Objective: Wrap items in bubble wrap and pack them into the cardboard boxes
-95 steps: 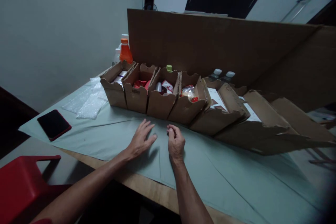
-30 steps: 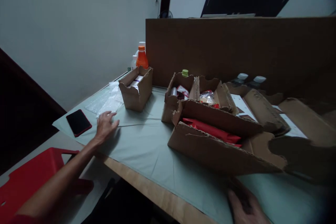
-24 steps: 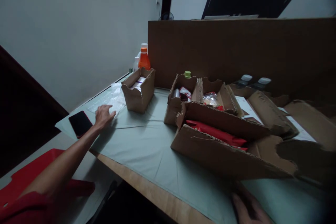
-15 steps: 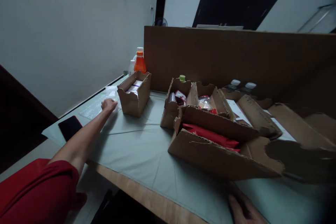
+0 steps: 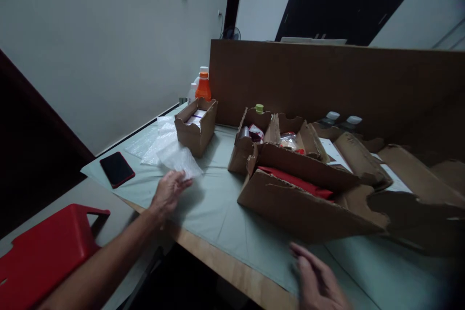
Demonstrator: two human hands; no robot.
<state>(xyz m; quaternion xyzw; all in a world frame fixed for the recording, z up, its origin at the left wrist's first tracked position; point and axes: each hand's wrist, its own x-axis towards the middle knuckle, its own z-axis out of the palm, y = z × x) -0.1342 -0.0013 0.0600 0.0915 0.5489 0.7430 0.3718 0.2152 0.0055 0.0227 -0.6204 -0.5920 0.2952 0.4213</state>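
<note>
Left hand (image 5: 167, 193): we grip one sheet of bubble wrap (image 5: 178, 160), lifted just above the pale cloth (image 5: 218, 203).
Right hand (image 5: 317, 281): we hold it open, fingers spread, over the cloth near the table edge.
Nearest box: cardboard box (image 5: 298, 193) holding a red packet (image 5: 296, 182).
Beside the wrap: small box (image 5: 196, 126), dark phone (image 5: 116, 169).

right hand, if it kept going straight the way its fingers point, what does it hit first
Probably the front wall of the near cardboard box holding the red packet; the right hand points up and left over bare cloth, though depth is unclear.
</note>
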